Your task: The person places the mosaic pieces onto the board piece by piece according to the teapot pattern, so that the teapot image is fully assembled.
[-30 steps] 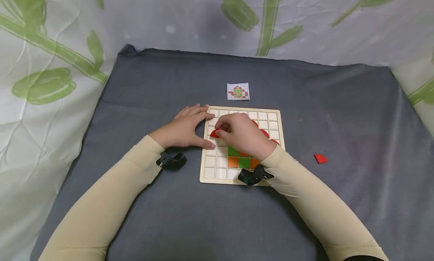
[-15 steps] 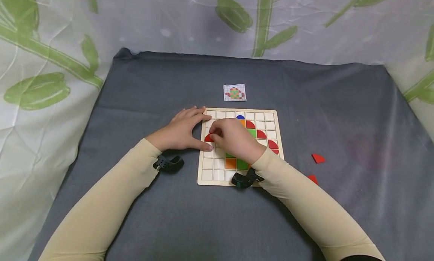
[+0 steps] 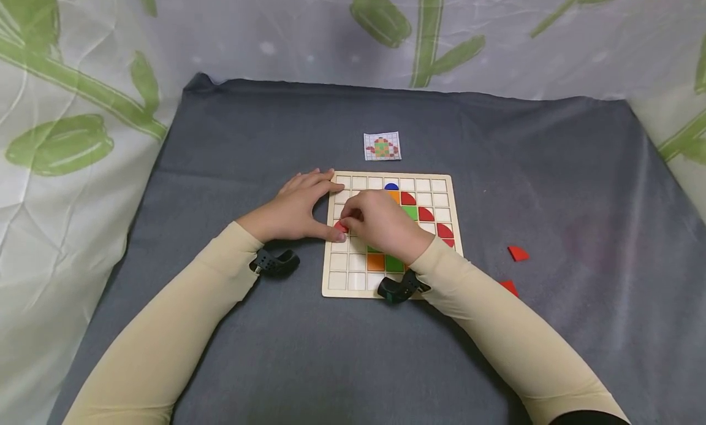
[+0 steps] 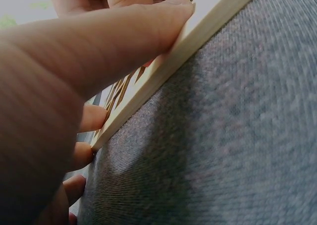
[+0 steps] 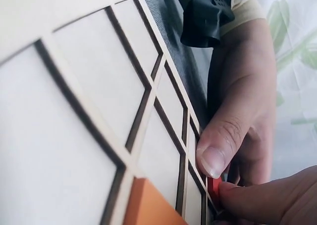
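Observation:
A wooden grid board lies on grey cloth. My left hand rests along its left edge with straight fingers, thumb on the frame. Over the board, my right hand pinches a red quarter-circle tile in a cell of the left column, close to the left thumb. The right wrist view shows this red tile low between the two hands' fingertips. Orange tiles, green tiles, red quarter-circles and a blue half-round sit in other cells. My right hand hides part of the pattern.
A small printed pattern card lies beyond the board. To the right are a loose red quarter-circle and another red piece, partly behind the right sleeve. A patterned curtain hangs behind the cloth.
My right hand has brought the red tile a little left and down into the left-column cell. The left hand keeps its place on the board's edge. The head view has shifted slightly.

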`<state>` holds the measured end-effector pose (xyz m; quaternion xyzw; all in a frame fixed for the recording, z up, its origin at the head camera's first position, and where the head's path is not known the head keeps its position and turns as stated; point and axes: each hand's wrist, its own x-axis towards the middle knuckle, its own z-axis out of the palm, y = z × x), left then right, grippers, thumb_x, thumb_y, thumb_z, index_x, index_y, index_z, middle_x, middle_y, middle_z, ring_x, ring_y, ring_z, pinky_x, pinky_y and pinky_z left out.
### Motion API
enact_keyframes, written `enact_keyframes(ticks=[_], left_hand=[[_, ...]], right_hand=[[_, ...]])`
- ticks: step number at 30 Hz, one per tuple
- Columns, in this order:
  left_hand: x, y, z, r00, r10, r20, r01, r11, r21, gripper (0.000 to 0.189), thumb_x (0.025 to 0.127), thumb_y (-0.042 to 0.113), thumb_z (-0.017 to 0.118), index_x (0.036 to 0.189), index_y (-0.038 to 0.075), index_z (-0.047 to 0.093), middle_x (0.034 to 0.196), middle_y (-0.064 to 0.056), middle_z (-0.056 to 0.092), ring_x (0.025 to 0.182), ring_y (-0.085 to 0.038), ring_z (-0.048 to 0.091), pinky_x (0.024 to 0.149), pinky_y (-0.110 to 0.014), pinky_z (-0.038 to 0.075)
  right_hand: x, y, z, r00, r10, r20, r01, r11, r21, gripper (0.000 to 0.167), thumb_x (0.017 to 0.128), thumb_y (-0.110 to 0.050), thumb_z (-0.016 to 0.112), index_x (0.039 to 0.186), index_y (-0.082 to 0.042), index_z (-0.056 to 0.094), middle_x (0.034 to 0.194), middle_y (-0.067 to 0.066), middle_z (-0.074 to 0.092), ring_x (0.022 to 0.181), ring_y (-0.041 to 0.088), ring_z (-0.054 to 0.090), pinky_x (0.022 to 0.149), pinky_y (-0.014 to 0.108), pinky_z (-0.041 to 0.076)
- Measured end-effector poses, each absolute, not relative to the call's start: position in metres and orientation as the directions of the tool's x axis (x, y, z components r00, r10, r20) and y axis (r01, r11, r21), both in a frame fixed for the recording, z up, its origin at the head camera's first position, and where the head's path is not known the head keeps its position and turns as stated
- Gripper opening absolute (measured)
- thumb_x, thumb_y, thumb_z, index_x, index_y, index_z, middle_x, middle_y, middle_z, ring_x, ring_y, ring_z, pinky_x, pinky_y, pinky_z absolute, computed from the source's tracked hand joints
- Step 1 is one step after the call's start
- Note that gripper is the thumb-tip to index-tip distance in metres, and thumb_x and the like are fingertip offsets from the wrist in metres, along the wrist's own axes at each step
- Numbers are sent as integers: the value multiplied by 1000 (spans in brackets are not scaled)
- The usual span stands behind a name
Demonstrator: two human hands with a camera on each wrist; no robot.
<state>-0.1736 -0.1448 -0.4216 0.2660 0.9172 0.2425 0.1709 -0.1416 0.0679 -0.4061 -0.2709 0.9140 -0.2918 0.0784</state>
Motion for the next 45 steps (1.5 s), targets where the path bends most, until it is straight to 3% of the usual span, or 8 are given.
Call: enact_keyframes(ticks=[28, 41, 45], left_hand=[[-174, -146, -421, -783, 591, -194, 437, 745, 503, 110, 74, 64, 89, 161, 17, 42, 175, -11, 18, 163, -35, 7, 130, -56, 1], [-176, -148, -418, -781, 592, -200, 439, 748, 498, 111, 74, 65, 88, 162, 16, 41, 176, -11, 16, 163, -36, 5, 130, -57, 0], [-175, -146, -421, -778, 593, -206, 442, 750, 492, 110, 75, 67, 87, 162, 17, 41, 176, -11, 16, 163, -36, 5, 130, -57, 0]], right_hand=[[-139, 67, -404, -801, -598, -1, -506, 679, -533, 8, 96, -14, 79, 97, -6, 79, 85, 2, 71, 82, 19, 60, 76, 32, 52], [-136, 63, -400, -824, -564, -50, -438, 691, -574, 8, 98, -15, 77, 96, -6, 78, 85, 2, 71, 79, 17, 62, 73, 30, 52], [-135, 71, -398, -800, -596, -73, -446, 671, -593, 10, 98, -10, 74, 105, -4, 79, 88, 2, 73, 80, 17, 62, 75, 29, 53]])
